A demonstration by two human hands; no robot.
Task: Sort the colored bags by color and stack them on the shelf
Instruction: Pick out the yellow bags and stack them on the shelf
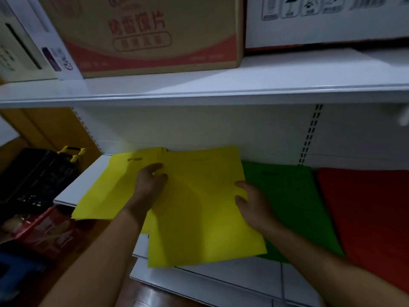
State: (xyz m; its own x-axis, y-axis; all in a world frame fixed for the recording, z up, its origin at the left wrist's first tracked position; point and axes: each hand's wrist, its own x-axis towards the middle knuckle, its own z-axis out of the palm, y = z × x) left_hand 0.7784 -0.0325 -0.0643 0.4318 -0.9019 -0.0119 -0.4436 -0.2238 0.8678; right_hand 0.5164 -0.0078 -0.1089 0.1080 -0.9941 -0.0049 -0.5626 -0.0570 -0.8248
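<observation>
On the white lower shelf lie flat bags in three colours. A yellow bag sits on top, partly covering a second yellow bag to its left. My left hand grips the top yellow bag's left edge, thumb on top and fingers curled under it. My right hand holds its right edge, fingers curled at the border. A green bag lies to the right, partly under the yellow one. An orange-red bag lies farther right.
The upper shelf carries a brown cardboard box and a white box. At the left stand a black basket with yellow handles and red packets below it. The shelf's back panel is close behind the bags.
</observation>
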